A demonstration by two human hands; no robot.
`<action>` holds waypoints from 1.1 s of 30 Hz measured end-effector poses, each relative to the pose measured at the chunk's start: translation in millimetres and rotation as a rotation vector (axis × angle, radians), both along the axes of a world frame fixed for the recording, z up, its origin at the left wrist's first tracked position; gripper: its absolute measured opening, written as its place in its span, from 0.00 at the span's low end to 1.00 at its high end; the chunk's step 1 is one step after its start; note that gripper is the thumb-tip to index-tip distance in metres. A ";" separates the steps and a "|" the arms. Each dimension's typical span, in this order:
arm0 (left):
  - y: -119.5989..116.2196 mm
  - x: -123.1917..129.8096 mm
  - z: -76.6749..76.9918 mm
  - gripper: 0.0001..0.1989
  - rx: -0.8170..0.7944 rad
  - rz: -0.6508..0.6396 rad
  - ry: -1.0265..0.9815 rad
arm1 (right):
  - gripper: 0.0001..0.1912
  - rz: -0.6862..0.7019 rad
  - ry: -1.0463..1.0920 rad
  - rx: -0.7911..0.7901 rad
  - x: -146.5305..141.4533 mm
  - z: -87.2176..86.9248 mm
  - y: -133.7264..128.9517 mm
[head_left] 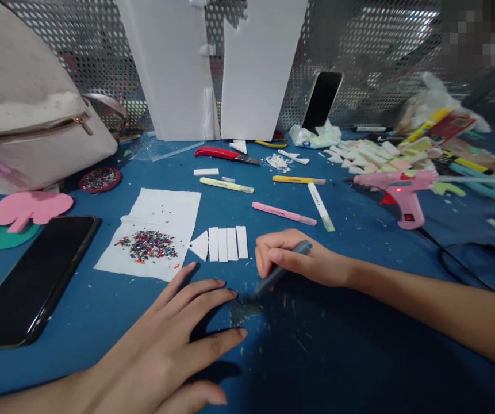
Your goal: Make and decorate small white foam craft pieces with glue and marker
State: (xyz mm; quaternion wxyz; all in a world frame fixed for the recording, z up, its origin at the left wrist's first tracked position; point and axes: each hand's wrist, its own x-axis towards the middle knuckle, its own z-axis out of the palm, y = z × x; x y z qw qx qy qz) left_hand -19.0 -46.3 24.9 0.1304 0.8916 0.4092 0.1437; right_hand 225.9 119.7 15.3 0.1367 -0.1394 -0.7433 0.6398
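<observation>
My right hand (pixel 292 257) is closed around a grey marker (pixel 273 278), its tip pointing down and left at the blue tabletop. Under the tip lies a dark grey patch (pixel 245 313); whether it is a mark or a thin piece, I cannot tell. My left hand (pixel 187 333) rests spread beside that patch, fingers apart and holding nothing. Just beyond both hands, several white strips (pixel 227 244) stand side by side, with a white triangular piece (pixel 200 246) bearing a small dark dot at their left end. Left of them, a white paper sheet (pixel 156 201) carries a heap of colourful beads (pixel 150 245).
Highlighters (pixel 284 213) lie past the strips, with a red cutter knife (pixel 225 154) behind. A pink glue gun (pixel 396 190) with its light on sits right, near piled offcuts (pixel 372 154). A phone (pixel 31 282) and backpack (pixel 35 109) occupy the left; white boards (pixel 256 75) stand behind.
</observation>
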 end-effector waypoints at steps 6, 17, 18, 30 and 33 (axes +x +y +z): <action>0.8 0.1 0.5 0.25 -0.006 0.003 -0.011 | 0.25 -0.023 0.016 0.030 -1.0 1.1 -0.3; 0.5 -0.7 0.3 0.25 -0.011 -0.001 0.012 | 0.27 0.011 0.007 0.020 -1.5 0.4 -0.4; 0.5 -0.9 0.0 0.25 -0.012 -0.003 0.006 | 0.27 0.021 0.012 0.012 -1.5 0.4 -0.2; 0.7 0.4 -0.1 0.24 -0.007 0.003 -0.022 | 0.24 -0.073 0.018 0.058 -2.3 2.0 -1.1; 0.5 0.3 0.1 0.24 -0.007 0.005 -0.011 | 0.27 -0.013 0.015 0.013 -2.1 0.9 -0.9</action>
